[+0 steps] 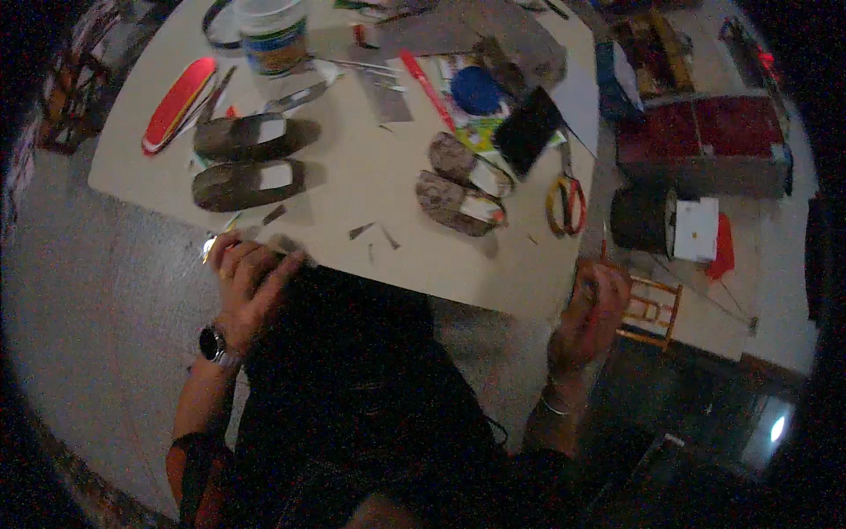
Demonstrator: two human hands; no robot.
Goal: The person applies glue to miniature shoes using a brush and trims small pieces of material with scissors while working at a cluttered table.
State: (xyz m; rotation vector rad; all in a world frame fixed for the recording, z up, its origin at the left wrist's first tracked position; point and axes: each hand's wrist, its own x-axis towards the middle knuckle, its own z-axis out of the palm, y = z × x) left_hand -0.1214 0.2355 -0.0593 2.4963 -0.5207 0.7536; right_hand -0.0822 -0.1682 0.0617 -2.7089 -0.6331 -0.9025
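Note:
My left hand, with a wristwatch on its wrist, rests at the near edge of the beige table. Its fingers are curled around a small grey scrap, and something small and shiny shows beside them. Dark cloth lies in my lap just under that hand. My right hand hovers off the table's right corner. It is closed around a thin red stick that pokes up from the fist. A bracelet circles that wrist.
On the table lie two dark slippers, two small patterned shoes, scissors, a blue lid, a black card, a red insole and a jar. At the right stand a red box, a black roll and a small wooden frame.

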